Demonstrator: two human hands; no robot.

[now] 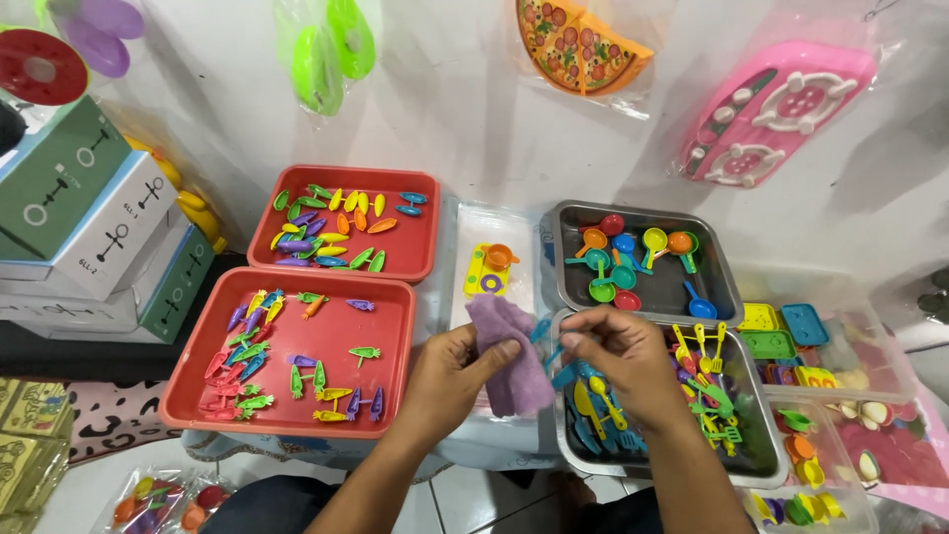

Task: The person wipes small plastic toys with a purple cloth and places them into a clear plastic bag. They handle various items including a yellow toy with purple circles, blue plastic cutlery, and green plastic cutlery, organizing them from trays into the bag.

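Note:
My left hand (457, 371) pinches a purple cloth (510, 356) that hangs down over a clear plastic bag (474, 222). My right hand (625, 361) is level with it, fingers closed on a small blue toy utensil (540, 330) that touches the cloth's right edge. Under the right hand a metal tray (761, 465) holds several coloured toy utensils. Behind the cloth a yellow toy stove with an orange pan (488, 269) lies on the bag.
Two red trays sit at left: the near one (390, 341) with toy carrots, the far one (420, 262) with toy leaf shapes. A metal tray (720, 277) of toy pans is at back right. Clear bins (865, 326) hold more toys at right. Boxes (94, 222) are stacked at left.

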